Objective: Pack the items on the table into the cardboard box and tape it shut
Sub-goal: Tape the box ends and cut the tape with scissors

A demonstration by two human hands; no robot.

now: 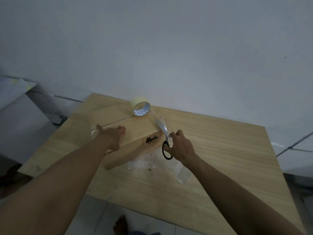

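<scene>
Cardboard box (pixel 135 131) sits on the wooden bench (pixel 220 150) with its flaps folded shut, one seam running across the top. The left grip (pixel 111 135), a bare hand, lies flat on the lid with fingers straight and spread, pressing down near the left end of the seam and holding nothing. The right grip (pixel 182 146) is closed round the black handles of the scissors (pixel 163 131), fingers through the loops. The silver blades are slightly parted and point away from the person, along the right edge of the box top, with their tips just beside the tape roll (pixel 139 107). That roll of clear tape stands on its edge at the far right corner of the lid, at the end of the seam, its hollow core facing the camera. A thin clear strip seems to run from the roll toward the blade tips, though it is too faint to be sure. Scraps of clear plastic (pixel 144 164) lie on the bench just in front of the box. Below the near edge of the bench, a bare foot (pixel 121 224) rests on the tiled floor.
</scene>
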